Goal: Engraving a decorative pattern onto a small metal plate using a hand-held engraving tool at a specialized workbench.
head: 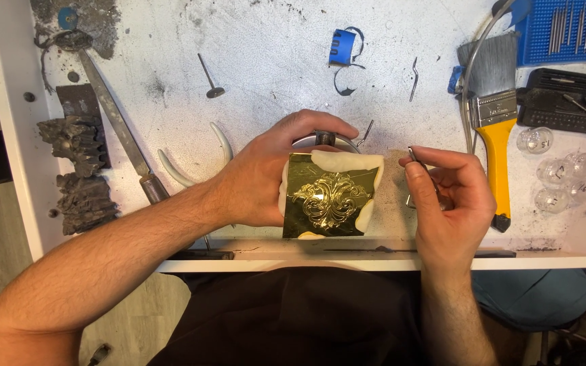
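Right hand fingers pinch thin graver, tip pointing up-left; left hand grips brass plate.

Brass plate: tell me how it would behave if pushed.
The brass plate is probably stiff, being flat metal with raised scrollwork. It likely stays put, since cream putty wraps its edges and the left hand grips it. Its polished face looks slippery.

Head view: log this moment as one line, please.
left hand: grips brass plate on cream block | right hand: pinches thin metal tool, beside plate | bench: paintbrush
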